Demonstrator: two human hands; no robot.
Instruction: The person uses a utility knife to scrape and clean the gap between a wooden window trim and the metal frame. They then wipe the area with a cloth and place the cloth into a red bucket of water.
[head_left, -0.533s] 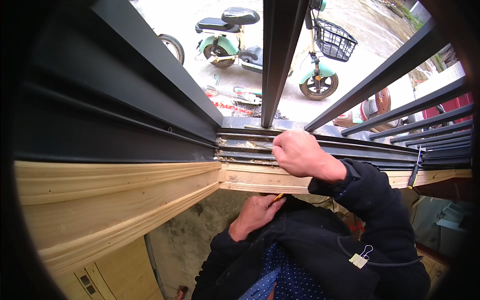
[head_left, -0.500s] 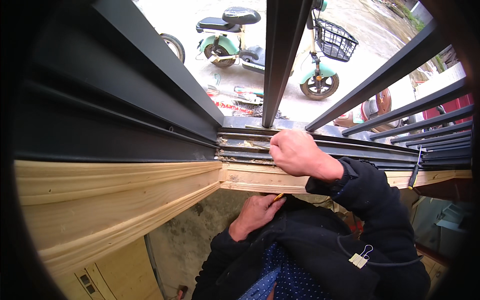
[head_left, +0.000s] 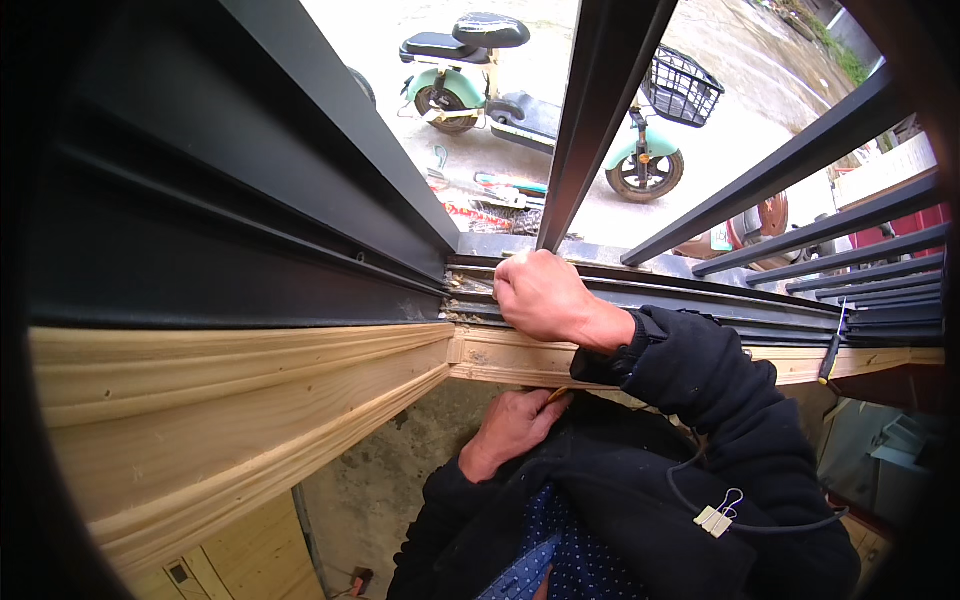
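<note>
My right hand [head_left: 545, 297] is closed in a fist over the grooves of the dark window track [head_left: 680, 290], close to its left corner. What the fist grips is hidden behind the fingers. Pale debris [head_left: 466, 283] lies in the grooves just left of the knuckles. Lower down, below the wooden sill [head_left: 515, 357] and against my dark jacket, my left hand [head_left: 512, 432] is closed around a slim yellow-orange object [head_left: 557, 396], of which only a short end shows.
A screwdriver [head_left: 830, 360] with a black and yellow handle leans at the sill's right end. Dark upright bars [head_left: 600, 130] rise beyond the track, and a dark frame panel [head_left: 250, 200] stands left. Outside is a mint-green scooter [head_left: 525, 115]. A binder clip [head_left: 716, 518] hangs on a cord.
My right hand has slid left along the track toward the corner, covering the thin piece that stuck out of the fist earlier. My left hand has stayed nearly still. The view has shifted slightly.
</note>
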